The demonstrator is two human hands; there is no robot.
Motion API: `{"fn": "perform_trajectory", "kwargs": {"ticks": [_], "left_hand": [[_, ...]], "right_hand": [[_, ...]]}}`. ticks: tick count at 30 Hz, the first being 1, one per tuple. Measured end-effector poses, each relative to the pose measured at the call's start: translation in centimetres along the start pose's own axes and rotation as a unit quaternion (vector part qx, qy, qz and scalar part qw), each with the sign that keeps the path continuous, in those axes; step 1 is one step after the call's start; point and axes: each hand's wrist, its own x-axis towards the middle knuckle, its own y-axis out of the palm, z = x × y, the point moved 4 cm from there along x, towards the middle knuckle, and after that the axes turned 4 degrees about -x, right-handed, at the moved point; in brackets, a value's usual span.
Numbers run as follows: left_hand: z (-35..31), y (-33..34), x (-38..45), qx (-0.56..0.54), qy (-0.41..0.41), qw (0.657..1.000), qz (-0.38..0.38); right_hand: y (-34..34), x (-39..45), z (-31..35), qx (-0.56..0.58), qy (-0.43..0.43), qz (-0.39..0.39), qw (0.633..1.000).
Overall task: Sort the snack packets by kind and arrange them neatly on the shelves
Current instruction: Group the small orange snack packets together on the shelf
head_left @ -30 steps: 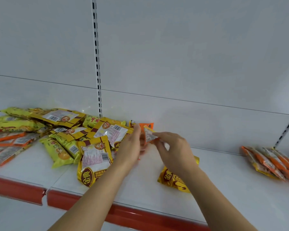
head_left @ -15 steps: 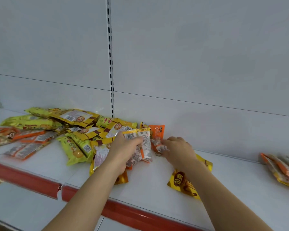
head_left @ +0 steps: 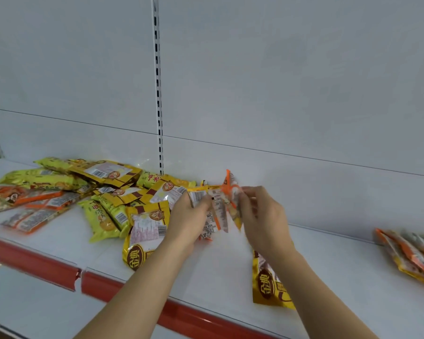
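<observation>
The left hand (head_left: 189,216) grips some orange packets (head_left: 214,216) with clear windows and white barcode labels, held above the white shelf (head_left: 218,270). The right hand (head_left: 262,216) pinches 1 more orange packet (head_left: 231,192), standing upright and blurred. Yellow packets (head_left: 113,189) lie heaped at the left.

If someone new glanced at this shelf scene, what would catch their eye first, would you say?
Both hands meet mid-shelf: the left hand and right hand grip orange-edged packets lifted above the shelf. To the left sprawls a jumbled pile of yellow packets. At the far right lies a neater row of orange packets.
</observation>
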Motion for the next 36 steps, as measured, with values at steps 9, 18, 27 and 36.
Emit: {"fn": "perform_trajectory", "kwargs": {"ticks": [9, 18, 27, 36], "left_hand": [[-0.1, 0.3, -1.9, -0.101, 0.004, 0.994, 0.045], [-0.8, -6.4, 0.9, -0.074, 0.074, 0.994, -0.042], [-0.2, -8.4, 1.8, -0.054, 0.023, 0.998, 0.022], [-0.5, -6.4, 1.9, -0.084, -0.014, 0.992, 0.093]], "right_hand": [[3.7, -1.5, 2.1, -0.015, -0.115, 0.012, 0.993], [6.7, -0.9, -0.9, -0.216, -0.043, 0.299, 0.929], [7.1, 0.5, -1.3, -0.371, -0.043, 0.216, 0.902], [3.2, -2.8, 5.6, -0.231, -0.172, -0.086, 0.954]]}}
